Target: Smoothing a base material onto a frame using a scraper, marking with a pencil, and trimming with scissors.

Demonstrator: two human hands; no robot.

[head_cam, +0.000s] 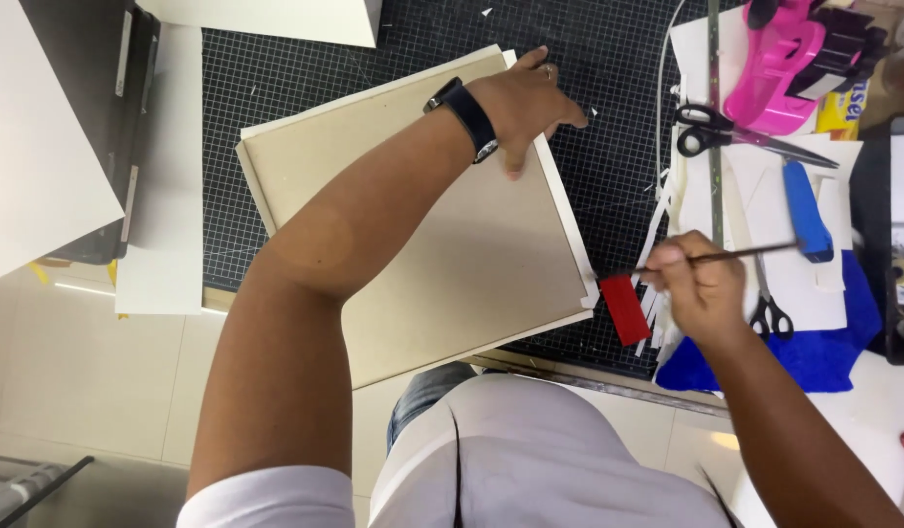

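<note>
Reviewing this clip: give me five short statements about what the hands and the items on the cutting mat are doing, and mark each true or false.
1. The left hand rests on the far edge of the beige board. True.
2. The right hand holds a thin brush. True.
3. The right hand grips the black-handled scissors. False: they lie untouched on white paper beyond the hand.
4. A red piece sits at the board's corner near the right hand. True.
5. The board lies on a plain wooden tabletop. False: it lies on a black gridded cutting mat.
</note>
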